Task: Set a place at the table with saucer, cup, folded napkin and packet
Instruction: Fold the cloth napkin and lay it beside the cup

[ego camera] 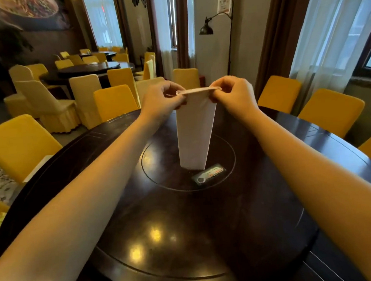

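Observation:
A white napkin [194, 135], folded into a long narrow strip, hangs straight down above the middle of the dark round table [272, 200]. My left hand [162, 98] pinches its top left corner and my right hand [235, 93] pinches its top right corner, both held out at arm's length. The napkin's lower edge ends just above the table's inner disc. A flat clear packet [209, 174] with a printed label lies on that disc, just below and right of the napkin's lower edge. No saucer or cup shows in view.
The table has a raised round turntable [166, 251] near me. Yellow covered chairs [20, 145] ring the table on the left and right [331, 110]. More tables and chairs stand at the back left. A floor lamp [206, 29] and curtained windows are behind.

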A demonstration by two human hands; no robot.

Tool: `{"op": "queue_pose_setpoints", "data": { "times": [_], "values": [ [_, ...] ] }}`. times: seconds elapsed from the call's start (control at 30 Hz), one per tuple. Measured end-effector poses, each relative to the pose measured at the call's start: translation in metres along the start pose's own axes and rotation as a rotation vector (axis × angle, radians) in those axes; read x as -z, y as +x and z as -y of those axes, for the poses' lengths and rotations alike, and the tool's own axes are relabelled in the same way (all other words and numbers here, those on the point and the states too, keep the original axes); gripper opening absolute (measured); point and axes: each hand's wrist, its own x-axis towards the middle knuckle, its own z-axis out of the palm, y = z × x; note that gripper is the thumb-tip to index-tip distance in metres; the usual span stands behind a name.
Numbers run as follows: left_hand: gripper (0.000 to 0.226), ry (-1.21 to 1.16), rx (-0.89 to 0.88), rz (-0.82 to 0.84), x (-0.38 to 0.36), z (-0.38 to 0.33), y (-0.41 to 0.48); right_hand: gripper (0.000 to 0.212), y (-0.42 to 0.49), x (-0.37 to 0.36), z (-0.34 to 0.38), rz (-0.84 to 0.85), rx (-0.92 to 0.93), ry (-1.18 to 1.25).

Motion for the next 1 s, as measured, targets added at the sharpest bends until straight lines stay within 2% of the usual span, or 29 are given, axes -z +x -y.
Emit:
{"op": "queue_pose_setpoints", "data": {
  "times": [0.1,0.2,0.37,0.5,0.7,0.83,0.9,1.0],
  "values": [
    [0.010,0.073,-0.039,-0.028,-0.008,0.021,-0.058,0.010,-0.048,0.003,-0.008,0.073,0.142,-0.082],
    [0.007,0.202,0.025,0.016,-0.033,0.060,-0.147,0.008,-0.125,-0.004,-0.033,0.229,0.174,-0.115],
    [0.010,0.334,0.319,0.373,-0.075,0.113,-0.287,0.005,-0.276,-0.015,-0.082,0.597,-0.103,-0.089],
    [0.010,0.469,0.366,0.570,-0.094,0.122,-0.342,0.009,-0.352,-0.020,-0.098,0.734,-0.262,-0.113],
    [0.017,0.590,0.315,0.706,-0.099,0.125,-0.359,0.008,-0.392,-0.022,-0.097,0.796,-0.285,-0.203],
    [0.023,0.512,0.334,0.896,-0.093,0.136,-0.346,0.014,-0.402,-0.027,-0.099,0.789,-0.295,-0.235],
    [0.028,0.453,0.347,0.858,-0.093,0.146,-0.323,0.015,-0.410,-0.030,-0.100,0.765,-0.276,-0.244],
    [0.028,0.441,0.344,0.625,-0.099,0.169,-0.259,0.018,-0.420,-0.038,-0.108,0.786,-0.293,-0.235]
  ]
}}
